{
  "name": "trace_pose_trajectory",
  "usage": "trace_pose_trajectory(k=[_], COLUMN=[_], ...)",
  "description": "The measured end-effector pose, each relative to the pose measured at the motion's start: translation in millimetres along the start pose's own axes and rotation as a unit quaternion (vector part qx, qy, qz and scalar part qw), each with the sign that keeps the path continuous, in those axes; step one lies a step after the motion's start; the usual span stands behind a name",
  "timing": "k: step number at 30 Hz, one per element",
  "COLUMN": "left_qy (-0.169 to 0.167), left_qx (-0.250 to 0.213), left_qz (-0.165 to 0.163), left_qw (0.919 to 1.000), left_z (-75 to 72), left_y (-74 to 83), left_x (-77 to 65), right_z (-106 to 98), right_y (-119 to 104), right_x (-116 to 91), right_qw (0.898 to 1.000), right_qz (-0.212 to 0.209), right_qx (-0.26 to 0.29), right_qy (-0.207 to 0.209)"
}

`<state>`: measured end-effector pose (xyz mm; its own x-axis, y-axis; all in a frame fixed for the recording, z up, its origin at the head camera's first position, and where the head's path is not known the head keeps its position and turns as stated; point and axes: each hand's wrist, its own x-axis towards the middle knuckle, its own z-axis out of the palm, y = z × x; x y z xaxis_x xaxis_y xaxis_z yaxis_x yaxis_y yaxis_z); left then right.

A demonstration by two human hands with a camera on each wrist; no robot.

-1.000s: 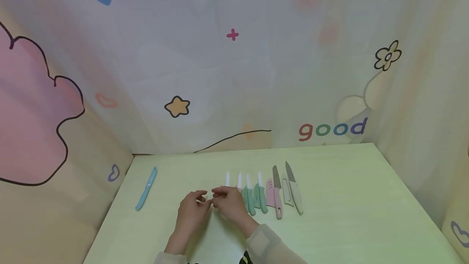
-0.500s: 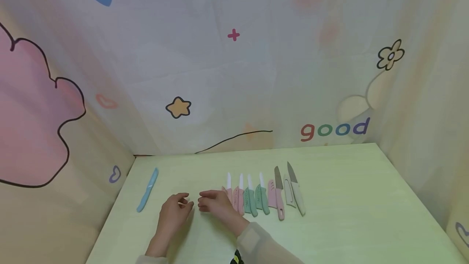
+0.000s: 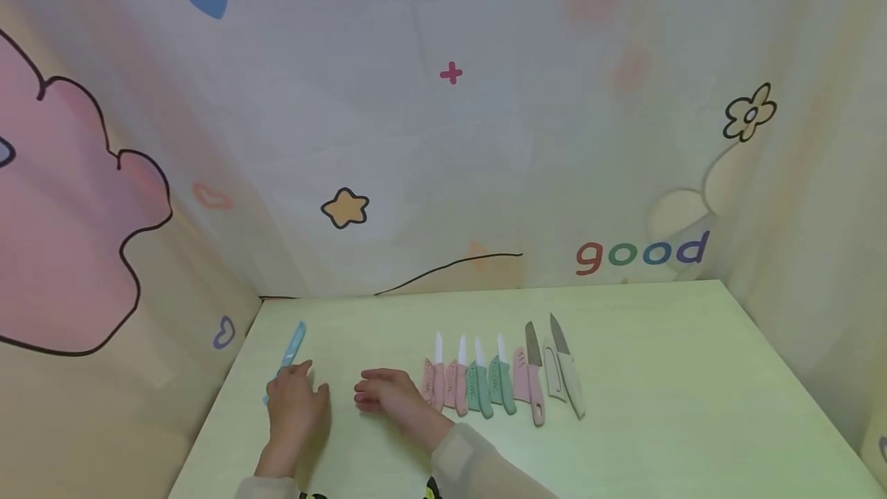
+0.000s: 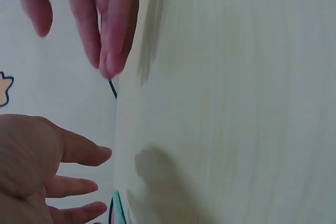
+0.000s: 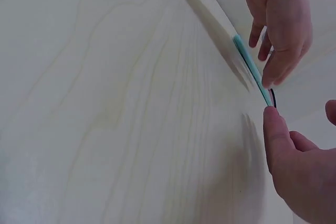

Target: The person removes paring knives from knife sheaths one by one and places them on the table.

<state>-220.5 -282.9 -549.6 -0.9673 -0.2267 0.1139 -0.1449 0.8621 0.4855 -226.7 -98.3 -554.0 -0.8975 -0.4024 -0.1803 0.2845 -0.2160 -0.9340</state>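
Note:
A light blue knife (image 3: 294, 343), its blade apparently covered, lies slanted at the table's left side. My left hand (image 3: 294, 399) hovers over its lower part with fingers spread, hiding some of the handle; whether they touch it I cannot tell. In the right wrist view the blue knife (image 5: 252, 69) shows just below the left hand's (image 5: 286, 24) fingertips. My right hand (image 3: 396, 395) is held over the table between that knife and a row of knives, fingers loosely bent and nothing in them. In the left wrist view the right hand (image 4: 105, 19) hangs at the top.
To the right stands a row: two small pink knives (image 3: 439, 387) with sheaths, two green knives (image 3: 483, 391) with sheaths, a larger pink knife (image 3: 536, 391) beside its sheath, and a pale-handled knife (image 3: 571, 383) beside its sheath. A printed curtain (image 3: 416, 137) backs the table (image 3: 658, 376).
Both hands have parted from near each other and moved left. The left hand has travelled to the blue knife; the right hand has uncovered the pink knives. The knives lie as before.

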Motion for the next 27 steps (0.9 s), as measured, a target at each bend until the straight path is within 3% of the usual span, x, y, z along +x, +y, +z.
trace_pose_trajectory(k=[10,21,27], left_qy=[-0.066,-0.007,-0.023], left_qx=[0.036,0.056,0.028], left_qz=[-0.031,-0.002,-0.013], left_qw=[0.9967,0.9984,0.9993], left_z=[-10.1,-11.0,-17.1], left_y=[-30.1,-40.7,-40.8], left_x=[12.2,20.8,26.0], right_z=[-5,-3,-3], right_y=[3,5,5], right_x=[4,3,1], right_qw=[0.999,0.999,0.999], right_qz=[0.021,0.033,0.037], right_qx=[0.030,0.030,0.027], right_qy=[-0.008,-0.018,-0.013])
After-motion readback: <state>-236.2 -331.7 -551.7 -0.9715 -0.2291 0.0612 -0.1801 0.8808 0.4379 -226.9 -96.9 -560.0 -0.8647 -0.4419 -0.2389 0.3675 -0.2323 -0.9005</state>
